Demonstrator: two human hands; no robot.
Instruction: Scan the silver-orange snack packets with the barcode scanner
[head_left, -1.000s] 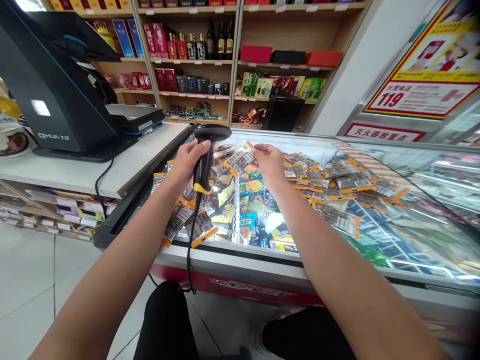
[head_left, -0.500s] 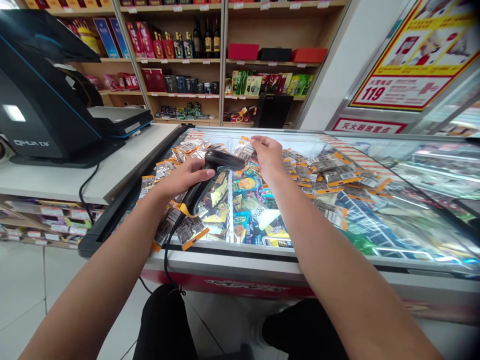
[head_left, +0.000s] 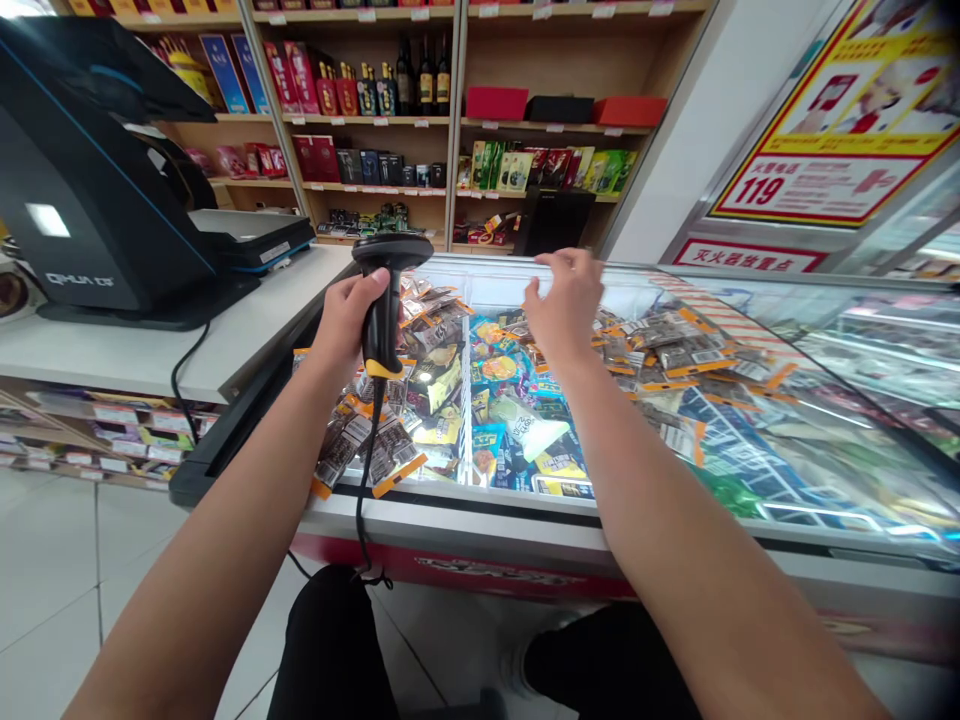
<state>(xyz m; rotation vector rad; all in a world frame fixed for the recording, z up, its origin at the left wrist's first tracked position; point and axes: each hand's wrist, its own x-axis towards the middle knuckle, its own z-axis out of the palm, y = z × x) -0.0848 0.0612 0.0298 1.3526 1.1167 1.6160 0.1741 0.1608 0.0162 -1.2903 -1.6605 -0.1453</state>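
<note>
My left hand (head_left: pixel 351 318) is wrapped round the handle of a black and yellow barcode scanner (head_left: pixel 381 320), held upright with its cord hanging down. Beneath it, small clear packets with orange edges (head_left: pixel 386 455) lie heaped on the glass top of a chest freezer (head_left: pixel 480 500). My right hand (head_left: pixel 566 305) is raised above the far part of the glass, thumb and fingers apart, and no packet shows in it. To its right spreads a second heap of the same packets (head_left: pixel 686 345). Colourful wrapped ice creams (head_left: pixel 525 425) show through the glass.
On the left, a white counter (head_left: pixel 247 345) carries a dark checkout machine with a scale (head_left: pixel 247 235). Shelves with bottles and boxes (head_left: pixel 420 85) stand behind the freezer. A red and yellow sign (head_left: pixel 832 130) hangs at the right. The scanner's cord (head_left: pixel 367 470) drops over the freezer's front edge.
My left hand has raised the scanner and turned it upright, moving it left. My right hand has let go of the packet it held and moved slightly right, its fingers spread.
</note>
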